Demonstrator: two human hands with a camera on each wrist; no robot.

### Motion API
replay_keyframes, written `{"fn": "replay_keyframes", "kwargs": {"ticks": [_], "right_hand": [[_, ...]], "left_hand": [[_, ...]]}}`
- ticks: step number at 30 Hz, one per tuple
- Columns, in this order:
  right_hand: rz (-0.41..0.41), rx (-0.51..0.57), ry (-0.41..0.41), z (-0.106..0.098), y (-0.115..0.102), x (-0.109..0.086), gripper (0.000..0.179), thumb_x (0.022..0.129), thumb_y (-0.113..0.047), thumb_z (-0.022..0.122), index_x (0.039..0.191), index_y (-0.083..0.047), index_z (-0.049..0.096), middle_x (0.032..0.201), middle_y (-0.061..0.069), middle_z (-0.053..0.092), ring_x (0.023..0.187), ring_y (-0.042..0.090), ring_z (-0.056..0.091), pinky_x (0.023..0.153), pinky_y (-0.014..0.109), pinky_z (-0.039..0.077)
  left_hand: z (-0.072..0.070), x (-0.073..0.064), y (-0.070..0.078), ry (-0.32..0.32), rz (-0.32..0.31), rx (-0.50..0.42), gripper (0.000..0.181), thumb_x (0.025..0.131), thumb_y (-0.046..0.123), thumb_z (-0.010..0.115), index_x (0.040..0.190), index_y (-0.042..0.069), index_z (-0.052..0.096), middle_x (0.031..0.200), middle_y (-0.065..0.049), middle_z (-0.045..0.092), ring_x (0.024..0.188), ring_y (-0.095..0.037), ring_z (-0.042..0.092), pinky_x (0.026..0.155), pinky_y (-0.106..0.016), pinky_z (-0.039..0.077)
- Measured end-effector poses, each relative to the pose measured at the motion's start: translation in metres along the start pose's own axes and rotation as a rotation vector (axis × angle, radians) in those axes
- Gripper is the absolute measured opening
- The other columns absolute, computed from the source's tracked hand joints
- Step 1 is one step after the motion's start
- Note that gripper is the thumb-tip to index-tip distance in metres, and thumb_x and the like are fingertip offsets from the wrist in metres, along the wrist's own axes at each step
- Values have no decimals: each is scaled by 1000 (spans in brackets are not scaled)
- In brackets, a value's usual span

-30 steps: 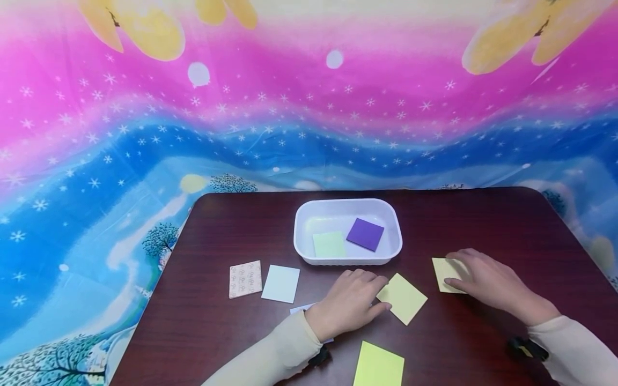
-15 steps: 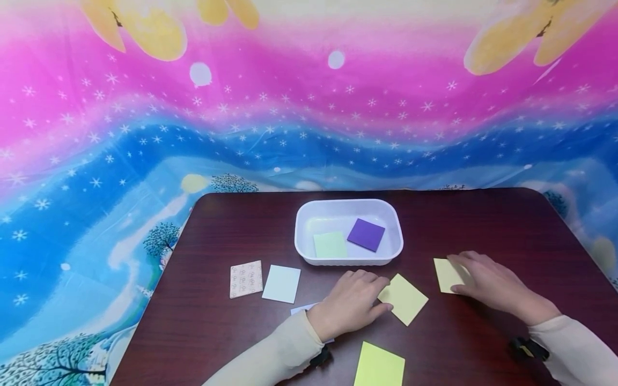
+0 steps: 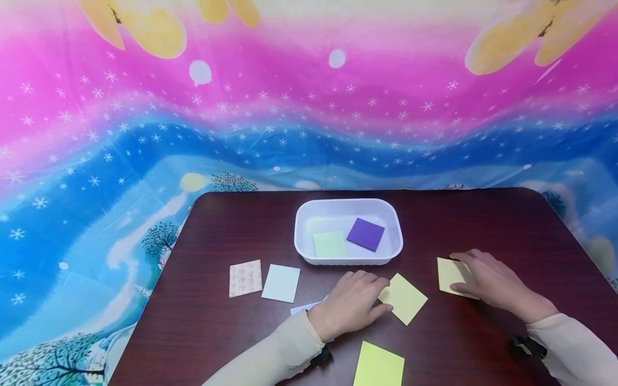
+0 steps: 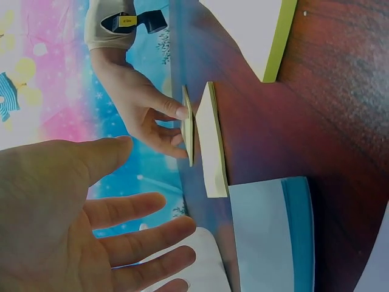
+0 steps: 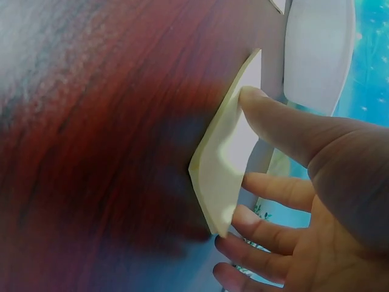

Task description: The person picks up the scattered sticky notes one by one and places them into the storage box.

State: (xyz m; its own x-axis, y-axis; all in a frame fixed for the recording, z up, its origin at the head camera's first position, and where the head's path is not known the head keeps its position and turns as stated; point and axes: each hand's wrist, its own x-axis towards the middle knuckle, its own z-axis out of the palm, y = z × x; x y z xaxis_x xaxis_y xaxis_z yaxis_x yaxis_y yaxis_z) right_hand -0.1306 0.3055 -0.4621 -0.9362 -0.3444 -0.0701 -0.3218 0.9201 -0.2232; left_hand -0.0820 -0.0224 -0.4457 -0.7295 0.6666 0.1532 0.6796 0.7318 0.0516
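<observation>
My right hand holds a pale yellow sticky-note pad at the right of the table, thumb on its near side and fingers at its far side. In the right wrist view, the thumb presses on this pad. My left hand hovers with relaxed fingers beside a second pale yellow pad. It holds nothing in the left wrist view, where a blue-edged pad lies on the table; in the head view the left hand and sleeve mostly cover that pad.
A white plastic tray at the back holds a purple pad and a pale green pad. A patterned pad and a whitish pad lie left. A lime-yellow pad lies at the near edge of view.
The pad under my right hand has shifted slightly to the right, and the right fingers have adjusted on it. My left hand stays almost still.
</observation>
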Motion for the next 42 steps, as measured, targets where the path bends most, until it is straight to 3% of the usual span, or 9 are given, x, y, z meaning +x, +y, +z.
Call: {"fn": "replay_keyframes", "kwargs": {"ticks": [7,15,22,26,29,34,42], "right_hand": [[39,29,-12,-1,0,0,77,74,-43,87,129,4,61,106,21,60,78,22,52,55,30,36],[86,62,-7,-3,-1,1,66,75,-39,88,121,1,62,105,19,58,75,19,48,55,30,36],[101,103,-38,-6,-2,1,63,77,-38,86,119,-5,53,81,3,58,66,15,46,54,32,35],[79,117,-38,-8,-1,2,59,85,-35,81,127,-5,54,98,17,70,71,21,61,53,35,42],[47,122,-16,-11,-1,4,52,89,-29,76,130,-3,58,116,27,70,85,33,70,57,40,49],[21,119,26,-16,-6,7,37,91,-21,73,122,-2,68,114,24,72,97,40,71,62,45,53],[15,136,64,-26,-12,8,30,92,-18,71,119,-5,68,112,21,73,93,36,72,62,42,52]], "left_hand": [[1,-1,-2,-9,-3,0,42,96,53,62,124,22,66,113,9,72,107,-12,65,87,-26,50],[1,-1,-3,-1,12,5,39,96,52,63,121,21,66,110,9,72,104,-11,66,84,-25,50],[4,-2,-4,3,14,8,39,96,52,64,120,22,66,109,10,72,103,-11,66,84,-26,50],[4,-2,-4,0,13,2,40,96,52,64,121,22,66,108,10,72,103,-11,66,83,-26,49],[3,-1,-4,1,12,-5,40,96,52,63,122,22,66,108,10,72,102,-11,66,83,-26,49],[3,0,-4,16,16,-17,37,96,51,63,118,21,66,105,10,71,101,-11,66,83,-26,50],[1,1,-5,18,11,-32,36,96,50,63,117,22,66,105,9,71,103,-12,67,83,-26,51]]}}
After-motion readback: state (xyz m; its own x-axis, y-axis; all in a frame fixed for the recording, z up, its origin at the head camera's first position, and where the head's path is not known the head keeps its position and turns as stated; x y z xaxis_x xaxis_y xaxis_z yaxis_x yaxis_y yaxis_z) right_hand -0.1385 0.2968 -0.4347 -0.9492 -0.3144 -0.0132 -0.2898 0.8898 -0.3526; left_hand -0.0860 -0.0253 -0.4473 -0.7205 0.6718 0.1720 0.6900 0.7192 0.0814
